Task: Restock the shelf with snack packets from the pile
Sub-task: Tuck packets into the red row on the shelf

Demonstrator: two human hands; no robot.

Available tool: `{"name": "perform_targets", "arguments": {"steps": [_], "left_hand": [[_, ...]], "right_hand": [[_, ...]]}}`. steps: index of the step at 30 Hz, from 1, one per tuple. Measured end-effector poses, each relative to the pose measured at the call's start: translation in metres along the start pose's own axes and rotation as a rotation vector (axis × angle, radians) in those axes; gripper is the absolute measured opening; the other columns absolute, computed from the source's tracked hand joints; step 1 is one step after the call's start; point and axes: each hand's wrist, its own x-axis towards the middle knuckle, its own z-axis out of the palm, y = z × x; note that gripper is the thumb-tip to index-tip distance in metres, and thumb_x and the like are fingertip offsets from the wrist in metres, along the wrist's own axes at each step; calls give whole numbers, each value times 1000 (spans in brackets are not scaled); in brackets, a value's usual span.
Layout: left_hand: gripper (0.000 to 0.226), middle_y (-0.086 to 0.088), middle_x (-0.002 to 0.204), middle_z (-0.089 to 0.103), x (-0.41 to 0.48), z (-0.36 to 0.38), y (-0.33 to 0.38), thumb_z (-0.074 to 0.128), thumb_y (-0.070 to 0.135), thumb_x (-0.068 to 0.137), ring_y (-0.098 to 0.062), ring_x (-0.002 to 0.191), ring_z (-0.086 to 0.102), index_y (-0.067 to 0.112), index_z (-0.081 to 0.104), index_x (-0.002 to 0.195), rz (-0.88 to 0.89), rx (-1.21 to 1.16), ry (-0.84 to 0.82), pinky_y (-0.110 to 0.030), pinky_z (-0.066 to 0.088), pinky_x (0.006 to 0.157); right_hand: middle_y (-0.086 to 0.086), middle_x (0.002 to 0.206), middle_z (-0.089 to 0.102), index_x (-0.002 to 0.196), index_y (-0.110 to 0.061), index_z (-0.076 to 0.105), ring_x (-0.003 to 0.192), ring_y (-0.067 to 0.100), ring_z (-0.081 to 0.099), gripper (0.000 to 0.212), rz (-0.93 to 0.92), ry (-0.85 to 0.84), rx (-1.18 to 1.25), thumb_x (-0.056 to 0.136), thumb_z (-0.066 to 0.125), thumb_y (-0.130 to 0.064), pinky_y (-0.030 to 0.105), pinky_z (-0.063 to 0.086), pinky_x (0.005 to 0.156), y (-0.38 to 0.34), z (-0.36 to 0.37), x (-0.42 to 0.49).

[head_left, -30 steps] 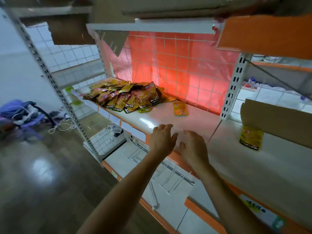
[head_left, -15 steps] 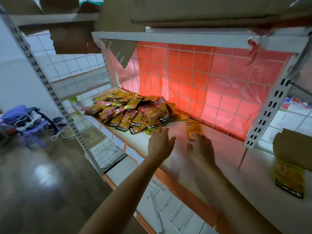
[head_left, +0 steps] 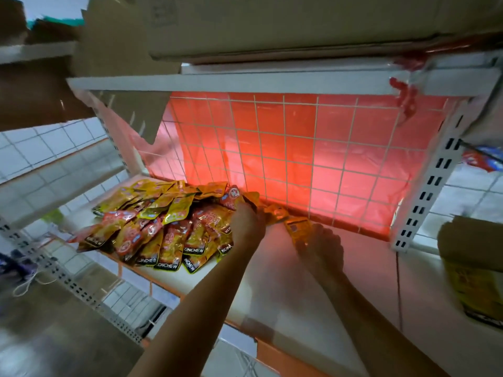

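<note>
packets (head_left: 163, 224) lie heaped at the left end of the shelf (head_left: 285, 284). my left hand (head_left: 247, 227) is dug into the heap's right edge; i cannot tell its grip. my right hand (head_left: 322, 247) pinches a lone packet (head_left: 297, 228) just beside.

Dim, red backlit glow, blurred, warped edges

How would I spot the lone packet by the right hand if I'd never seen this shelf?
Start at the white shelf backed by the glowing red wire grid. Just right of the heaped pile of snack packets, near the grid's foot, one orange packet lies at the fingertips of the right hand. In this bay it alone sits outside the heap, on bare shelf.
</note>
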Motion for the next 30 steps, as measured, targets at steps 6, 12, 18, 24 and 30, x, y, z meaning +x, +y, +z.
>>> {"name": "perform_targets", "arguments": {"steps": [6, 12, 18, 24, 30], "left_hand": [[63, -22, 134, 49, 28, 14, 8, 57, 36, 93, -37, 124, 48, -6, 34, 134, -10, 67, -46, -41, 39, 97], [51, -23, 132, 50, 24, 19, 8, 53, 12, 91, -38, 122, 50, -7, 34, 134, -8, 96, -43, -40, 38, 100], [59, -13, 102, 68, -16, 24, 2, 67, 13, 82, -32, 97, 63, 11, 41, 135, 53, -250, -83, -34, 43, 79], [27, -6, 100, 73, -49, 33, -6, 57, 1, 84, -12, 86, 61, 11, 73, 104, 294, -357, -216, -17, 41, 73], [29, 7, 87, 68, -70, 47, 2, 62, -5, 79, -14, 84, 66, 17, 72, 93, 422, -430, -298, -15, 47, 80]], "right_hand": [[7, 123, 52, 123, -14, 44, 117, 27, 46, 51, 76, 8, -83, 87, 51, -48, 36, 41, 90, 1, 12, 8], [14, 121, 47, 118, -9, 46, 110, 34, 54, 41, 208, 12, 108, 88, 55, -34, 38, 46, 88, 4, 7, 9], [14, 120, 61, 127, -20, 50, 109, 35, 57, 47, 319, 12, 555, 82, 63, -20, 35, 46, 87, 23, -8, -8], [-7, 87, 71, 79, -31, 68, 92, 20, 65, 10, 309, 131, 810, 79, 67, -21, 31, 50, 82, 46, -24, -37], [2, 65, 70, 69, -35, 73, 76, 28, 69, 22, 354, 257, 1025, 87, 60, -36, 53, 55, 79, 76, -35, -60]]}}
